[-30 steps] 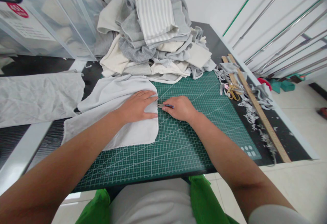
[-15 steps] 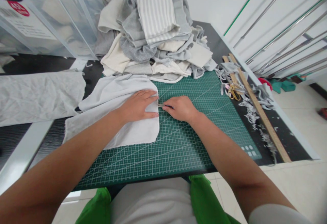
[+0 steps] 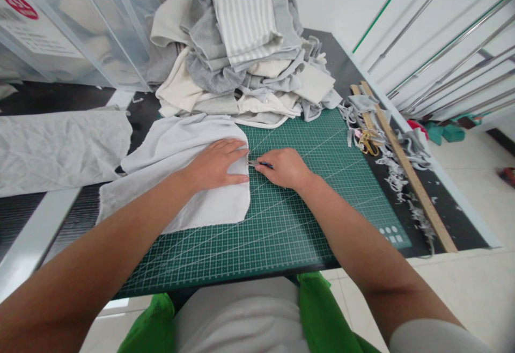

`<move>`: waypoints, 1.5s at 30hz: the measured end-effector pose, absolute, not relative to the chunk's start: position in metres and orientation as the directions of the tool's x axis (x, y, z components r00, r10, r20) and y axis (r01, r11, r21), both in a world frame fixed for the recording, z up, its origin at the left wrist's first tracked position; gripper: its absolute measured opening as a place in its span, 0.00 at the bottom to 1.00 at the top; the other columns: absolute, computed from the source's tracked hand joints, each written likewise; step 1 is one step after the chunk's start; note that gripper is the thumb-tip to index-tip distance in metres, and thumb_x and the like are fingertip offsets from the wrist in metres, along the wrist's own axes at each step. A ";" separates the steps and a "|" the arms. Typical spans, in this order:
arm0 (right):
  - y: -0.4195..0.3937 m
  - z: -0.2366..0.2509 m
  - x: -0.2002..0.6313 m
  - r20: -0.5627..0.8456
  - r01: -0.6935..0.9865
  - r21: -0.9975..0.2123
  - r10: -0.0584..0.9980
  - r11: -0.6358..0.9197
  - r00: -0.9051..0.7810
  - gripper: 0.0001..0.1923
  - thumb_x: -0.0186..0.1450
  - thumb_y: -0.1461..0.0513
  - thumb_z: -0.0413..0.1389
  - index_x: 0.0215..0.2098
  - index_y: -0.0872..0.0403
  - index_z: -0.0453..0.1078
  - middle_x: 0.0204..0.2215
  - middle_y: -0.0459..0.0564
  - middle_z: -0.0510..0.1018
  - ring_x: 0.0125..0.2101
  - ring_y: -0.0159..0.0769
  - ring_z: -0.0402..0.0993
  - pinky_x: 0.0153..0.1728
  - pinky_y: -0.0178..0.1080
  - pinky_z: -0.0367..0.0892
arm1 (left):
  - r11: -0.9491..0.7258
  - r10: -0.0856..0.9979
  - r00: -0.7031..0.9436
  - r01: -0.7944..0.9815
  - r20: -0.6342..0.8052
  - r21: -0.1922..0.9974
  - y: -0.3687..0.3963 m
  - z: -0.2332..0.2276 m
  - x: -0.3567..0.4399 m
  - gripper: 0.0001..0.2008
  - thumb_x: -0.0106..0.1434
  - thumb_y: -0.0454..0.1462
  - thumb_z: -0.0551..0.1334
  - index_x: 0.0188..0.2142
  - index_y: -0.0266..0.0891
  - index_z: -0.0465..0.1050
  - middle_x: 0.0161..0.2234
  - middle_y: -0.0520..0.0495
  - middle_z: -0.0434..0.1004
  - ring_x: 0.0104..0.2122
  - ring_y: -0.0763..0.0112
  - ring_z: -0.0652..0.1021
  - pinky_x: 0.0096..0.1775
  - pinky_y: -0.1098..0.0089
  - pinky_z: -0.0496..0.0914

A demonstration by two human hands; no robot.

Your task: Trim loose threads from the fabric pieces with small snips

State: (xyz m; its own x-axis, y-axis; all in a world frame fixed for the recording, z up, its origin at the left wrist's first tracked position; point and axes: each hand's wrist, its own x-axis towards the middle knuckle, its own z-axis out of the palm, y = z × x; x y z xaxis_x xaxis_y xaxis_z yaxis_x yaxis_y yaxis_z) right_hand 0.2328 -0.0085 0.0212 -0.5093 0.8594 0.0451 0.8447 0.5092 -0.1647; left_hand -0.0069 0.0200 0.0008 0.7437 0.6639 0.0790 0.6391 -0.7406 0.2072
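A light grey piece of fabric [image 3: 217, 205] lies on the green cutting mat [image 3: 289, 229], its right edge nearly straight. Flat on that fabric, close to the edge, rests my left hand [image 3: 215, 162] with fingers spread. My right hand [image 3: 285, 168] is closed around small thread snips [image 3: 261, 164] with metal blades and a dark blue part showing. The blade tips point left and meet the fabric's edge beside my left hand's fingers. Most of the handle is hidden in my right hand.
A heap of grey, cream and striped fabric [image 3: 245, 26] stands behind the mat. Clear plastic bins [image 3: 80, 20] are at the back left, with another grey cloth [image 3: 60, 149] before them. On the right lie gold-handled scissors [image 3: 368, 144], wooden strips [image 3: 410, 181] and scraps [image 3: 394, 173].
The snips' tips have shifted very slightly along the fabric edge, and their blades look a little more parted. My left hand stays flat. The whole view has moved slightly.
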 end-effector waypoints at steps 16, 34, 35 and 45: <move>-0.011 0.029 0.227 0.012 0.858 -0.055 0.859 0.511 -0.511 0.19 0.73 0.52 0.49 0.38 0.50 0.80 0.36 0.49 0.85 0.36 0.39 0.78 0.32 0.39 0.57 | -0.742 0.663 0.744 0.638 0.085 0.207 0.020 0.001 -0.007 0.39 0.65 0.59 0.59 0.66 0.38 0.63 0.69 0.38 0.59 0.69 0.53 0.60 0.69 0.54 0.53; -0.009 0.023 0.228 0.038 0.857 -0.150 0.869 0.492 -0.493 0.17 0.72 0.52 0.52 0.39 0.50 0.80 0.35 0.47 0.85 0.36 0.39 0.79 0.35 0.39 0.62 | -0.745 0.661 0.745 0.636 0.090 0.203 0.020 0.001 -0.007 0.39 0.65 0.60 0.59 0.65 0.37 0.63 0.69 0.38 0.59 0.68 0.54 0.61 0.69 0.55 0.53; -0.009 0.023 0.229 0.039 0.859 -0.165 0.873 0.485 -0.486 0.17 0.72 0.52 0.52 0.40 0.50 0.80 0.36 0.47 0.85 0.36 0.38 0.79 0.36 0.39 0.62 | -0.744 0.661 0.745 0.636 0.089 0.204 0.020 0.001 -0.007 0.39 0.65 0.60 0.59 0.65 0.37 0.64 0.69 0.38 0.59 0.68 0.54 0.61 0.69 0.55 0.53; -0.008 0.023 0.228 0.030 0.867 -0.186 0.885 0.461 -0.464 0.16 0.72 0.52 0.53 0.40 0.50 0.81 0.37 0.47 0.86 0.36 0.39 0.80 0.37 0.39 0.64 | -0.738 0.666 0.740 0.637 0.093 0.222 0.021 0.000 -0.007 0.38 0.64 0.60 0.60 0.66 0.40 0.63 0.69 0.39 0.59 0.68 0.53 0.61 0.69 0.54 0.54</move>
State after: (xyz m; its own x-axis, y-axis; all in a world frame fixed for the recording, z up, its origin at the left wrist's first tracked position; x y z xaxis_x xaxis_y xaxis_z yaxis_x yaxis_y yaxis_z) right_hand 0.2281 -0.0085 0.0227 -0.4645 0.8851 0.0300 0.8673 0.4615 -0.1864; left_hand -0.0069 0.0207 -0.0003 0.7398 0.6663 0.0932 0.6369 -0.7383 0.2221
